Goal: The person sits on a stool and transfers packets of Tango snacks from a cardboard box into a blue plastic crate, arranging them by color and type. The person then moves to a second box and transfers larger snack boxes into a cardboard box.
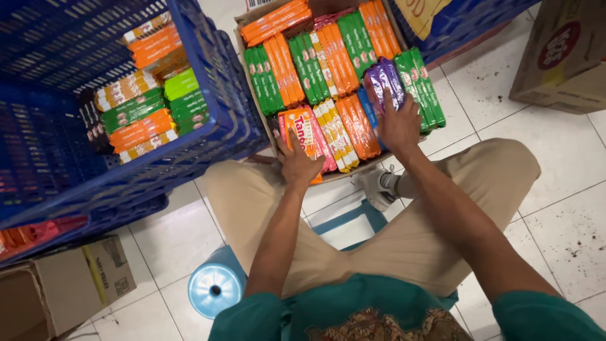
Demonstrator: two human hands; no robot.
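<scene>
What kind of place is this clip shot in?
Probably a shop stockroom or small store floor: a cardboard box packed with wrapped snack packs, blue plastic crates holding more, and further cartons on a white tiled floor.

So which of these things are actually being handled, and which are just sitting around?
In hand:
left hand on orange-pink packet
right hand on purple packets
cardboard box of snack packets

Lying about:
blue crate
blue stool
brown carton
small carton

Flat orange-and-pink wafer packet [302,129] lying at the near-left of an open cardboard box [268,123], glossy purple wrapped packet [384,81] resting atop rows of green and orange packets [328,60]
</scene>
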